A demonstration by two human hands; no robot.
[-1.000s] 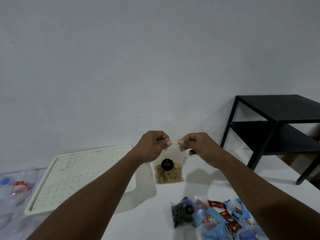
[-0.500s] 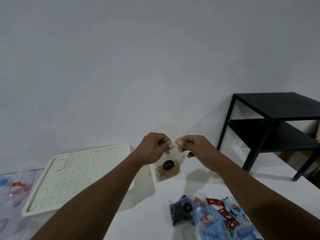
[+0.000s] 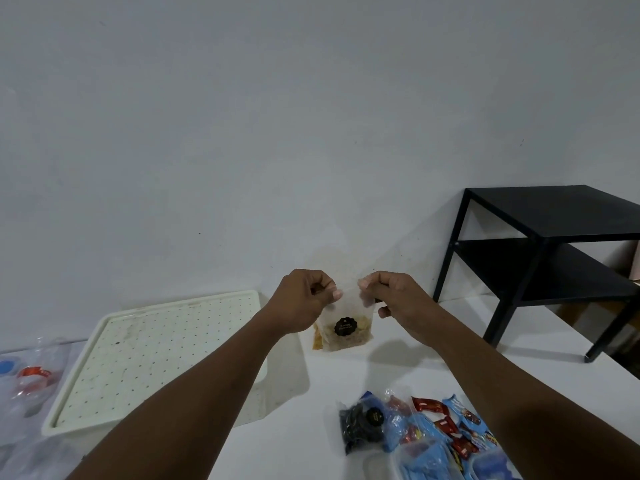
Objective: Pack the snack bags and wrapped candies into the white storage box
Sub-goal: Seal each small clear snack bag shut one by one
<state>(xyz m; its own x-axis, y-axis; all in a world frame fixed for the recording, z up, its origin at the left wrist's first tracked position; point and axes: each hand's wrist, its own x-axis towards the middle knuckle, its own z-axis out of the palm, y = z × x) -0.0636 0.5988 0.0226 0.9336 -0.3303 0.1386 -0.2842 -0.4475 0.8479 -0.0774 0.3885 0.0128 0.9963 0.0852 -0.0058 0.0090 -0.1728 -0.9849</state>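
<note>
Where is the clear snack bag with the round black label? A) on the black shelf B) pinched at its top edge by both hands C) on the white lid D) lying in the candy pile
B: the left hand and right hand both pinch the top edge of the clear snack bag, which hangs between them.

plain grey wall [image 3: 311,116], black shelf table [image 3: 554,237]

Snack bag [image 3: 346,329]: round black label [image 3: 346,327], two lines of pale print, too small to read. Dark bag [image 3: 363,424], counter near edge: black round sticker [image 3: 374,416], print illegible. Candies [image 3: 450,431]: wrapper print blurred, unreadable.
</note>
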